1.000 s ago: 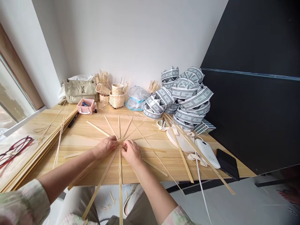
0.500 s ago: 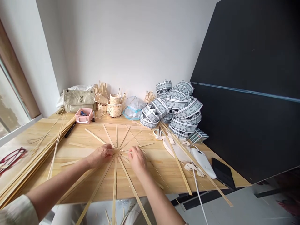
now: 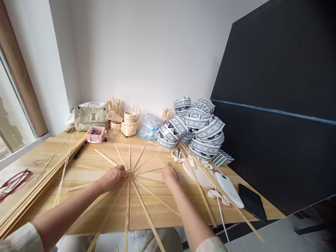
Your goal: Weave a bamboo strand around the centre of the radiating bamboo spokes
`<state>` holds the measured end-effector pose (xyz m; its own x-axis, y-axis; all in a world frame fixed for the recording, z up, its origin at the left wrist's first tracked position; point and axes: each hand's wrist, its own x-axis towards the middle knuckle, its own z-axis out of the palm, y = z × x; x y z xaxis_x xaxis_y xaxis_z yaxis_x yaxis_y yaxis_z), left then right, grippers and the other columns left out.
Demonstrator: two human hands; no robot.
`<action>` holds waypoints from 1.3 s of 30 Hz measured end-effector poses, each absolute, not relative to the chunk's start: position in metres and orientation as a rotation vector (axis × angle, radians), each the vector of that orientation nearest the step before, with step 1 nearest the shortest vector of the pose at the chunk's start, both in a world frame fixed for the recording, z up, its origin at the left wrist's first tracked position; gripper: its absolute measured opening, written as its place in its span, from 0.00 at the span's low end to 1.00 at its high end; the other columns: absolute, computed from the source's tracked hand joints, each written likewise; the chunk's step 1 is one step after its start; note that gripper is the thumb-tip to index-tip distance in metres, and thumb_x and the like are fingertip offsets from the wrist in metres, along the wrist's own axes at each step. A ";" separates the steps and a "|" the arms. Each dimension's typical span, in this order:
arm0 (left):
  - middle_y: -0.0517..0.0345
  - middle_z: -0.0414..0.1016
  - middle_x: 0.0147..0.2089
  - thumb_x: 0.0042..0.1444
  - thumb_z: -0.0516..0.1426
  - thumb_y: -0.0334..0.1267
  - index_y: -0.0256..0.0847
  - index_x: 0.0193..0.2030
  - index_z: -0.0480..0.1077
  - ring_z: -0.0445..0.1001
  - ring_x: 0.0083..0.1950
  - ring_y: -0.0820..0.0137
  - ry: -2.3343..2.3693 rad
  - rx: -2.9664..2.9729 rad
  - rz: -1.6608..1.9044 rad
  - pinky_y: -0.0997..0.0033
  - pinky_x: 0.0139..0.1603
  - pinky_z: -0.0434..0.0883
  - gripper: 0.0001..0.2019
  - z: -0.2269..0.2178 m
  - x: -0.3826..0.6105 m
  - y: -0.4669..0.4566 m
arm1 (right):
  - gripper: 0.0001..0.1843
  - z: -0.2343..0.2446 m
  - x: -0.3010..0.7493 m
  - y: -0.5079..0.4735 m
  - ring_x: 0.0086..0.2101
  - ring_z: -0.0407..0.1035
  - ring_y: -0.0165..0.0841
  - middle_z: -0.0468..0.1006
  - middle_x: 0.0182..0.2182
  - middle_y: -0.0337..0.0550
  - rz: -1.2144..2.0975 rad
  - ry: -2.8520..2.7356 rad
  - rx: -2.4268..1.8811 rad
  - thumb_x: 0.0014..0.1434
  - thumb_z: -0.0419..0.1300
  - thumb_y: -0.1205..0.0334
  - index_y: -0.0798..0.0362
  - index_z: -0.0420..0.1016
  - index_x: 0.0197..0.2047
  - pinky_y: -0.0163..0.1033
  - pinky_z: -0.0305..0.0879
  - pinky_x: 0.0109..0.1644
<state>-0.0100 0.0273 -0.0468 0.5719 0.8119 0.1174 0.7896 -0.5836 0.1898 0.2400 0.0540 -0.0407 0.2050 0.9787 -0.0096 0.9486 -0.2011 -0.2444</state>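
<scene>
Flat bamboo strips (image 3: 144, 206) lie crossed on the table and fan out like spokes from a small woven centre (image 3: 130, 175). My left hand (image 3: 115, 177) presses on the left side of that centre, its fingers closed on the strips there. Out to the right, my right hand (image 3: 171, 174) is closed, pinching a bamboo strip near the outer end of a right-hand spoke. Its fingertips are partly hidden behind the back of the hand, and a thin strip shows just above them.
Long strips (image 3: 49, 175) lie bundled at left, near red glasses (image 3: 15, 182). Behind stand a pink box (image 3: 95, 139), a handbag (image 3: 90, 118), small baskets (image 3: 128, 127) and patterned band rolls (image 3: 204, 129). At right are scissors (image 3: 177, 156), a white device (image 3: 228, 189) and a phone (image 3: 252, 201).
My right hand has moved right, away from the woven centre, and the thin strip near it has shifted. My left hand stays at the centre. The view has tilted slightly upward.
</scene>
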 end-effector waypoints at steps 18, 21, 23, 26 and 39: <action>0.55 0.71 0.33 0.47 0.53 0.34 0.40 0.29 0.70 0.70 0.39 0.66 1.766 2.269 0.171 0.74 0.35 0.64 0.05 -0.039 0.028 0.049 | 0.07 -0.021 0.176 0.019 0.27 0.61 0.27 0.67 0.25 0.37 0.618 -1.928 -1.783 0.45 0.52 0.71 0.53 0.65 0.29 0.29 0.52 0.29; 0.54 0.72 0.34 0.48 0.52 0.35 0.40 0.32 0.70 0.70 0.38 0.66 1.771 2.214 0.191 0.74 0.34 0.64 0.07 -0.040 0.037 0.043 | 0.12 -0.044 0.163 0.023 0.30 0.62 0.28 0.68 0.29 0.39 0.674 -2.025 -1.755 0.41 0.56 0.70 0.53 0.67 0.34 0.29 0.53 0.31; 0.55 0.72 0.32 0.49 0.51 0.35 0.40 0.33 0.71 0.71 0.36 0.67 1.744 2.188 0.202 0.75 0.32 0.64 0.08 -0.038 0.039 0.038 | 0.12 -0.055 0.156 0.025 0.32 0.62 0.29 0.67 0.33 0.40 0.622 -2.061 -1.741 0.43 0.56 0.69 0.52 0.68 0.35 0.30 0.53 0.32; 0.56 0.72 0.31 0.49 0.52 0.34 0.38 0.31 0.71 0.70 0.34 0.68 1.658 2.190 0.220 0.75 0.31 0.64 0.08 -0.030 0.032 0.025 | 0.06 -0.063 0.150 0.025 0.31 0.62 0.29 0.67 0.32 0.41 0.532 -2.128 -1.744 0.48 0.54 0.66 0.52 0.69 0.31 0.31 0.52 0.32; 0.55 0.68 0.32 0.51 0.50 0.31 0.38 0.27 0.67 0.68 0.31 0.70 1.770 2.507 -0.063 0.74 0.31 0.61 0.07 -0.031 -0.142 -0.029 | 0.09 -0.055 0.145 0.020 0.29 0.60 0.27 0.66 0.27 0.37 0.459 -2.387 -1.396 0.44 0.50 0.76 0.54 0.66 0.22 0.29 0.50 0.31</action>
<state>-0.1424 -0.0286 -0.0306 0.3349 0.9392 -0.0751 0.9422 -0.3332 0.0350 0.1453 0.0196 -0.0552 -0.4611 0.8786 0.1242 0.7697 0.4657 -0.4367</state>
